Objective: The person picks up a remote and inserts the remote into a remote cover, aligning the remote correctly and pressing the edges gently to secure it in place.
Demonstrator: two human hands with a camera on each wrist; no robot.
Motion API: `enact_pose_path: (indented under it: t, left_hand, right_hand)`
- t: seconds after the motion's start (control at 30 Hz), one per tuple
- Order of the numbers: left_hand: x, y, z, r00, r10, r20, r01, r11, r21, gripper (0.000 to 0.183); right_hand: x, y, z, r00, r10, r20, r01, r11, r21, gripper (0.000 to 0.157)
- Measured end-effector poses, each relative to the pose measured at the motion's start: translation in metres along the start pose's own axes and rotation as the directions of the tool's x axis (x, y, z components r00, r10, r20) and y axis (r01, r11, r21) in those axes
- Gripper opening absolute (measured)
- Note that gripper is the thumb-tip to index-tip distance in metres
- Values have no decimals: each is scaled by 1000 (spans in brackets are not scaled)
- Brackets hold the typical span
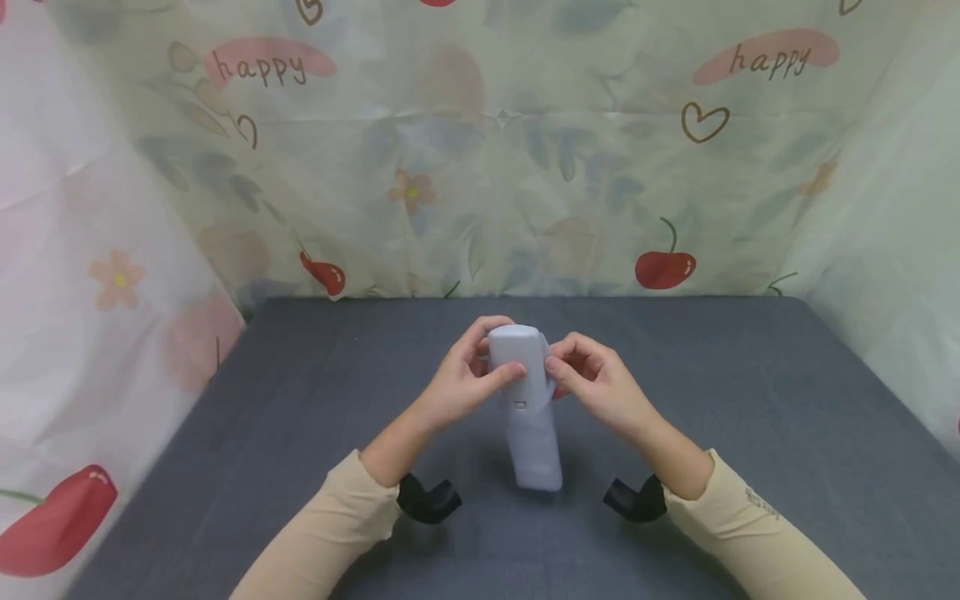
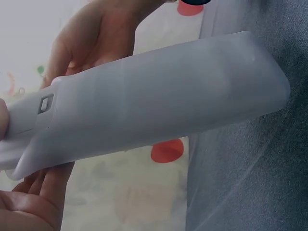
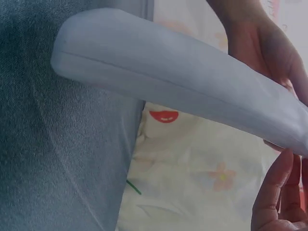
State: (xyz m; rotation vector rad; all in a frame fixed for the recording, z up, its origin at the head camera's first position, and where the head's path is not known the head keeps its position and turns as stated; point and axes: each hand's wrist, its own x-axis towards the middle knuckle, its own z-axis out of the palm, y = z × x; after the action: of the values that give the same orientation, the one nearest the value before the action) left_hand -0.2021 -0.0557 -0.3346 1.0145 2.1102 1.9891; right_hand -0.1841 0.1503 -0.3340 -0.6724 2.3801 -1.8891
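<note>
What looks like a white remote control (image 1: 516,350), back side up with a small latch slot, is held above the dark table, sloping toward me. A pale translucent sleeve (image 2: 159,91) covers its near end; the sleeve's loose edge stands out along the right side. My left hand (image 1: 468,375) grips the far part, thumb across the back and fingers around the left side. My right hand (image 1: 600,379) pinches the sleeve's edge with thumb and index finger. In the right wrist view, the sleeve (image 3: 168,72) runs down to a rounded end; the right fingertips (image 3: 281,168) touch near its upper part.
A dark grey cloth-covered table (image 1: 337,358) lies under the hands. A printed fabric backdrop (image 1: 510,167) stands behind it, with side panels left and right. Black straps with brackets (image 1: 429,500) sit at both wrists.
</note>
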Motion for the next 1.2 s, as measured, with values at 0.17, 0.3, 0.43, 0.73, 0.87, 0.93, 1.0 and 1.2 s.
enact_pose_path:
  t: [0.17, 0.3, 0.43, 0.73, 0.87, 0.93, 1.0, 1.2]
  left_hand:
    - [0, -2, -1, 999, 25, 40, -25, 1000, 1, 65]
    - [-1, -1, -2, 997, 37, 61, -38, 999, 21, 60]
    - [-3, 0, -1, 997, 40, 63, -43, 998, 46, 53]
    - [-4, 0, 2, 998, 18, 62, -24, 995, 96, 41]
    - [-3, 3, 4, 996, 19, 82, -28, 994, 107, 42]
    - [-3, 4, 5, 996, 14, 90, -25, 993, 115, 42]
    - [-3, 5, 6, 996, 10, 92, -21, 992, 121, 42]
    - [-3, 7, 9, 997, -18, 79, 5, 987, 158, 40]
  right_hand:
    - [-1, -2, 2, 997, -79, -15, 77, 989, -129, 11]
    - [-2, -3, 3, 972, -236, -15, 218, 917, -333, 10]
    - [-3, -3, 2, 932, -363, 10, 313, 789, -529, 26]
    - [1, 2, 0, 836, -542, 90, 442, 567, -695, 34]
    - [0, 3, 0, 849, -525, 59, 413, 591, -693, 28]
    - [0, 4, 0, 857, -514, 45, 394, 596, -700, 26]
    - [0, 4, 1, 859, -511, 35, 381, 591, -711, 24]
    - [1, 6, 3, 875, -484, 28, 330, 552, -765, 14]
